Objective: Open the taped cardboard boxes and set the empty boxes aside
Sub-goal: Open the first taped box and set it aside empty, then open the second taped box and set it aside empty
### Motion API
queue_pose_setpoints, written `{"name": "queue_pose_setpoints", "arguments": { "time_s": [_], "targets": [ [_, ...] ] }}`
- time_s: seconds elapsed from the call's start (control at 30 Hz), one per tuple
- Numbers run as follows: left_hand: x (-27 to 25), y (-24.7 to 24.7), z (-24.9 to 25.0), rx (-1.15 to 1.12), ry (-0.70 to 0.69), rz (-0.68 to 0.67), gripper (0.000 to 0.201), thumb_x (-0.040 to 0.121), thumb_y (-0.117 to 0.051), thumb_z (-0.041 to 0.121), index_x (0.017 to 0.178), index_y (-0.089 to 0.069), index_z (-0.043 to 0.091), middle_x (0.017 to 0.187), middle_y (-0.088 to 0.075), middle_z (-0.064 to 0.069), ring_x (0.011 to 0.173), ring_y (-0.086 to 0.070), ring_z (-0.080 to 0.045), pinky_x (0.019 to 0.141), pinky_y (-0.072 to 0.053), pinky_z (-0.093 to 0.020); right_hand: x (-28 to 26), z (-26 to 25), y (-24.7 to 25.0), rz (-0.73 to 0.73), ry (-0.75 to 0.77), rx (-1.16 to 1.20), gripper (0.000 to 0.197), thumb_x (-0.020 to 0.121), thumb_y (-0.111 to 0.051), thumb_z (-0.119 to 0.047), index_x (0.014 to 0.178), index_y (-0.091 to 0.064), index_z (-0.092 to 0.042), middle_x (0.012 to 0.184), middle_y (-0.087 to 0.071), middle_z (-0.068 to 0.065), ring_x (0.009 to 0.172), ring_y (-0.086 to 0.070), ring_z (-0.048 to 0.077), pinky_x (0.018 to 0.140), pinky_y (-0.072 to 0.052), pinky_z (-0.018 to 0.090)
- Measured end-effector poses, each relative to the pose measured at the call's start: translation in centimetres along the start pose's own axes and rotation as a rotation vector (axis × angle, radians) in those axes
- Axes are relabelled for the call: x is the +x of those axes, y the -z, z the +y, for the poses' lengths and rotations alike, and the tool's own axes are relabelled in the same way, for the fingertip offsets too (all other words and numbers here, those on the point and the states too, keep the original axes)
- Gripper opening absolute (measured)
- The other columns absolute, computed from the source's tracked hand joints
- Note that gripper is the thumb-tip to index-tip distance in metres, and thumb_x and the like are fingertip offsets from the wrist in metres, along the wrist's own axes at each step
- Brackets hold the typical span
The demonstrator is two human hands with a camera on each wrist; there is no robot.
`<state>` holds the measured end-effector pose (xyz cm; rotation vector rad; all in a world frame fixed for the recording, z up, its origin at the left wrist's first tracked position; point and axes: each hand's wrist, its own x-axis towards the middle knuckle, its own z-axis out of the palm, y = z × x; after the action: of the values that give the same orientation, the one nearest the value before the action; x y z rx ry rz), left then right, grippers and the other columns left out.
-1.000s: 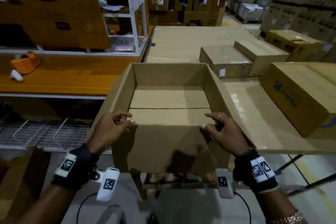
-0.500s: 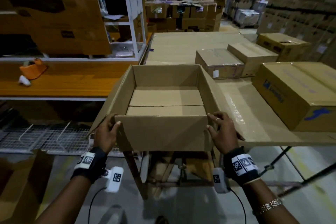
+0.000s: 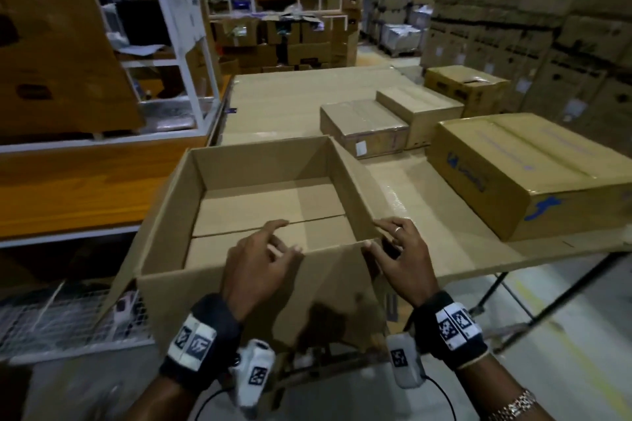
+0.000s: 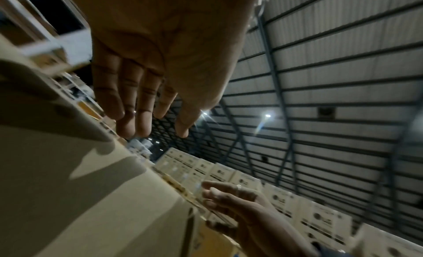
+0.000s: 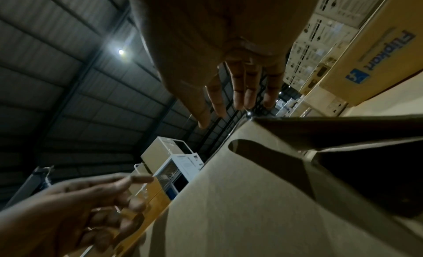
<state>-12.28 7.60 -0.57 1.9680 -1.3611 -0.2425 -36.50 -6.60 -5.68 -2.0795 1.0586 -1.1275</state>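
Empty open box (image 3: 260,202) sits at the near left corner of the cardboard-covered surface (image 3: 444,239), flaps down, partly overhanging the edge. Left hand (image 3: 260,267) above the near wall, fingers (image 4: 123,105) straight and loose, gripping nothing. Right hand (image 3: 400,260) at the near right corner, fingers (image 5: 242,90) extended, relaxed; whether they touch the rim, cannot tell. Three taped boxes stand further right: large one (image 3: 533,174), two smaller (image 3: 366,126) (image 3: 420,109) behind.

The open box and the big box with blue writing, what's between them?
Only bare table lies between the open box and the blue-printed box, in the head view.
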Motion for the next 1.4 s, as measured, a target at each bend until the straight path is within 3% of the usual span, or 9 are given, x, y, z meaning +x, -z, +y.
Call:
{"name": "queue_pose_setpoints", "arguments": {
  "time_s": [0.23,0.47,0.6,0.67,0.8,0.93,1.07,1.2,1.4],
  "targets": [
    [7.0,-8.8,8.7,-0.167,-0.278,-0.213,0.047,0.085,-0.071,0.051,0.129,-0.059,0.037,0.093,-0.068,0.015,0.08,-0.065,0.0,0.078,-0.057,-0.031,1.3,3.3,4.8,0.081,-0.206,-0.031,0.044,0.087,-0.079,-0.028,0.129,-0.066,-0.026,0.122,-0.056,-0.005,0.113,-0.055,0.007,0.088,-0.05,0.027],
    [8.8,-19.4,15.7,-0.093,-0.401,-0.405,0.053,0.087,-0.069,0.052,0.134,-0.055,0.031,0.119,-0.06,0.004,0.101,-0.063,-0.015,0.093,-0.05,-0.037,-0.1,8.3,12.3,0.164,-0.455,-0.146,0.047,0.089,-0.076,-0.038,0.132,-0.063,-0.027,0.126,-0.054,-0.003,0.116,-0.054,0.012,0.089,-0.05,0.027],
    [9.6,-24.8,19.1,-0.1,-0.422,-0.469,0.059,0.085,-0.071,0.054,0.136,-0.053,0.03,0.126,-0.057,0.0,0.109,-0.064,-0.021,0.094,-0.05,-0.04,-0.6,12.2,16.8,0.251,-0.547,-0.133,0.047,0.088,-0.076,-0.039,0.13,-0.063,-0.026,0.127,-0.055,-0.003,0.118,-0.056,0.015,0.094,-0.054,0.038],
    [10.2,-27.3,21.1,-0.087,-0.434,-0.48,0.061,0.086,-0.069,0.056,0.137,-0.051,0.029,0.128,-0.056,-0.001,0.109,-0.064,-0.023,0.095,-0.05,-0.04,-0.6,14.2,19.1,0.273,-0.564,-0.124,0.047,0.088,-0.076,-0.038,0.131,-0.062,-0.025,0.128,-0.055,-0.005,0.118,-0.056,0.013,0.091,-0.054,0.034],
    [11.8,-31.5,25.3,-0.065,-0.417,-0.481,0.067,0.087,-0.065,0.062,0.142,-0.047,0.027,0.129,-0.052,-0.002,0.109,-0.063,-0.024,0.095,-0.05,-0.039,0.7,18.1,23.7,0.304,-0.558,-0.109,0.049,0.088,-0.077,-0.034,0.134,-0.061,-0.025,0.13,-0.055,-0.004,0.117,-0.055,0.011,0.08,-0.047,0.015],
    [14.3,-35.8,29.6,-0.029,-0.397,-0.454,0.062,0.093,-0.06,0.057,0.145,-0.045,0.025,0.135,-0.049,-0.006,0.113,-0.061,-0.028,0.096,-0.048,-0.038,3.3,22.5,28.7,0.357,-0.551,-0.119,0.054,0.086,-0.078,-0.037,0.135,-0.061,-0.023,0.129,-0.058,0.001,0.117,-0.058,0.015,0.089,-0.054,0.034],
    [16.7,-39.6,33.2,-0.019,-0.32,-0.433,0.074,0.092,-0.06,0.061,0.151,-0.039,0.021,0.148,-0.041,-0.011,0.129,-0.051,-0.033,0.1,-0.043,-0.04,6.2,26.2,32.6,0.353,-0.529,-0.156,0.059,0.086,-0.077,-0.042,0.138,-0.058,-0.024,0.127,-0.057,0.002,0.116,-0.057,0.016,0.093,-0.053,0.04],
    [18.4,-42.6,34.3,0.06,-0.256,-0.455,0.075,0.089,-0.061,0.063,0.152,-0.034,0.032,0.156,-0.024,-0.018,0.13,-0.048,-0.042,0.1,-0.046,-0.043,9.4,29.3,35.7,0.351,-0.514,-0.177,0.06,0.086,-0.077,-0.042,0.139,-0.057,-0.021,0.126,-0.057,0.003,0.118,-0.055,0.018,0.1,-0.051,0.045],
    [20.8,-43.9,32.2,0.049,-0.271,-0.39,0.058,0.096,-0.059,0.052,0.15,-0.037,0.05,0.163,-0.017,-0.014,0.132,-0.051,-0.037,0.098,-0.049,-0.045,14.5,33.8,39.4,0.35,-0.487,-0.314,0.056,0.086,-0.077,-0.04,0.136,-0.059,-0.021,0.116,-0.056,0.004,0.115,-0.054,0.022,0.098,-0.049,0.048]
  ]
}}
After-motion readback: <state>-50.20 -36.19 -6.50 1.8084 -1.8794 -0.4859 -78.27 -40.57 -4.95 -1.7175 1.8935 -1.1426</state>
